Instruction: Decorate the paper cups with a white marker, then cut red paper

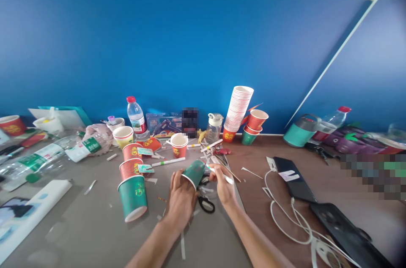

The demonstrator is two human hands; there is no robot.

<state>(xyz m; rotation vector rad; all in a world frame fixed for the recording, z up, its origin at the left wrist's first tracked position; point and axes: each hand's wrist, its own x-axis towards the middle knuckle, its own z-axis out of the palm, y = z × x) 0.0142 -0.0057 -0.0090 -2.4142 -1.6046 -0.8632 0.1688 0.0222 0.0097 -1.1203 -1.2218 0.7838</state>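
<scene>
My left hand [181,196] is closed around a green paper cup [194,172], which lies tilted with its open rim toward me. In my right hand [223,187] is a white marker pen [227,179], its tip close to the cup's base end; whether it touches cannot be made out. Black-handled scissors [207,205] lie on the table just below the cup, their blades hidden among paper scraps. To the left, a row of tipped paper cups ends in a green cup [132,200], with red cups [130,168] behind it.
A tall stack of paper cups [238,109] leans by the blue partition [190,48]. Nearby stand a lidded bottle [214,127], a red cup [179,148] and a water bottle [137,120]. Plastic bottles [41,154] crowd the left; phones [293,179] and a white cable [272,213] lie right.
</scene>
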